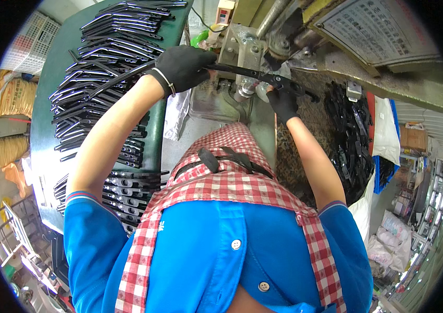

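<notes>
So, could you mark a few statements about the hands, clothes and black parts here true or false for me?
1. The left hand and right hand are gloved in black. True.
2. The left hand is empty. False: it holds a bar.
3. The apron is plain white. False: the apron has red and white checks.
4. Rows of parts lie on the green table. True.
5. The pile is left of the table. False: the pile is right of the right hand.

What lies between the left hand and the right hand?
In the head view, a black bar spans the stretch from the left hand to the right hand, with metal machine parts showing behind it.
</notes>
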`<act>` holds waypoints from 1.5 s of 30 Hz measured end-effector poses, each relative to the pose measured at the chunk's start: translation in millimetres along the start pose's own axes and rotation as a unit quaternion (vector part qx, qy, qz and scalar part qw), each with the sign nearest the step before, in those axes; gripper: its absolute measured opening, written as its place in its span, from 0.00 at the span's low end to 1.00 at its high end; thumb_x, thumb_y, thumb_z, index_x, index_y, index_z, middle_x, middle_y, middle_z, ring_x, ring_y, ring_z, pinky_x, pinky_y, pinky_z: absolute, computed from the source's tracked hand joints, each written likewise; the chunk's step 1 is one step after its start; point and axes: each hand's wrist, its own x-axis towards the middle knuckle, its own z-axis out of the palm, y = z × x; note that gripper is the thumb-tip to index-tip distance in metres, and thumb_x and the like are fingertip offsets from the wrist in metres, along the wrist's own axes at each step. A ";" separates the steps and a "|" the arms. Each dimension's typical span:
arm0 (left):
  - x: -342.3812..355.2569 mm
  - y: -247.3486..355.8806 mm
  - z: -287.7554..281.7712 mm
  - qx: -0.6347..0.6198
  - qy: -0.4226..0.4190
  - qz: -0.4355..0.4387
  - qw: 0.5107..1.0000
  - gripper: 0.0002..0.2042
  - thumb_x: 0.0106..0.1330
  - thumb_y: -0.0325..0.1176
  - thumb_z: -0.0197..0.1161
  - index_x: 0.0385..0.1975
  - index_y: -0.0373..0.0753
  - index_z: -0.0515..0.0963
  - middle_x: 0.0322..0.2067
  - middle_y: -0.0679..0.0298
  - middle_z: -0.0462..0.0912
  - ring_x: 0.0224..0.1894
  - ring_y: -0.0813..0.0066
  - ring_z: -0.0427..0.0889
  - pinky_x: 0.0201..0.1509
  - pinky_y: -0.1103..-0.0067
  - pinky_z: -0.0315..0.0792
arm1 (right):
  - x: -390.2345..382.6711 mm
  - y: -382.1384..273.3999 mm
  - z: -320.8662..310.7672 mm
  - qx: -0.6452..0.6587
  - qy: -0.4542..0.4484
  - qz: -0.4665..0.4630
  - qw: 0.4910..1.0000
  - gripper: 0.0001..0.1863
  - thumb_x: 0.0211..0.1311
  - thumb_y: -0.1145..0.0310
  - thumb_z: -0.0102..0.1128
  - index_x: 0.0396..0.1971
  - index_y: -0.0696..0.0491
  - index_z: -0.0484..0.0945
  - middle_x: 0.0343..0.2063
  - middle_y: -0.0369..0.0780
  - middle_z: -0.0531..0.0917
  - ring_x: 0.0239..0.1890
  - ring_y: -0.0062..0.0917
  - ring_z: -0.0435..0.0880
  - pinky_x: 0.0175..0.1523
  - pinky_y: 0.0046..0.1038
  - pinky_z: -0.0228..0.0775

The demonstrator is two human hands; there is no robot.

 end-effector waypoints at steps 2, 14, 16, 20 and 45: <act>-1.2 -1.0 0.3 -0.007 -0.012 -0.008 1.000 0.14 0.59 0.45 0.60 0.35 0.42 0.74 0.27 0.56 0.79 0.31 0.53 0.79 0.33 0.64 0.73 | 10.2 -12.8 -1.0 -0.101 -0.041 0.052 0.993 0.20 0.57 0.49 0.52 0.44 0.44 0.77 0.43 0.44 0.80 0.48 0.42 0.77 0.51 0.42 0.68; 16.4 34.3 3.9 -0.102 0.064 0.057 0.991 0.12 0.59 0.36 0.57 0.43 0.49 0.74 0.29 0.57 0.81 0.33 0.55 0.81 0.35 0.64 0.72 | 54.1 1.5 15.8 -0.194 -0.027 -0.096 0.976 0.13 0.53 0.58 0.55 0.36 0.45 0.80 0.42 0.47 0.79 0.44 0.43 0.78 0.48 0.42 0.70; -11.2 32.8 -2.6 -0.113 0.046 0.033 0.992 0.13 0.59 0.36 0.58 0.45 0.50 0.75 0.29 0.58 0.81 0.33 0.55 0.81 0.35 0.64 0.73 | 45.9 -15.7 11.4 -0.155 0.006 -0.065 0.986 0.13 0.53 0.57 0.56 0.36 0.45 0.80 0.36 0.47 0.81 0.43 0.44 0.79 0.47 0.42 0.70; -104.7 6.2 -15.6 -0.061 -0.023 -0.054 0.996 0.09 0.61 0.37 0.55 0.40 0.52 0.78 0.25 0.57 0.80 0.31 0.55 0.81 0.34 0.64 0.73 | 57.3 15.3 16.4 -0.088 0.015 -0.157 0.984 0.13 0.53 0.59 0.58 0.33 0.53 0.80 0.33 0.48 0.82 0.40 0.44 0.80 0.42 0.38 0.71; -366.2 -33.6 45.1 0.023 -0.136 -0.428 0.893 0.09 0.54 0.27 0.56 0.35 0.42 0.78 0.35 0.55 0.79 0.38 0.51 0.78 0.40 0.66 0.73 | 2.1 -98.8 -108.1 0.595 -0.157 0.046 0.787 0.04 0.61 0.74 0.58 0.32 0.49 0.73 0.23 0.31 0.71 0.26 0.19 0.72 0.27 0.26 0.67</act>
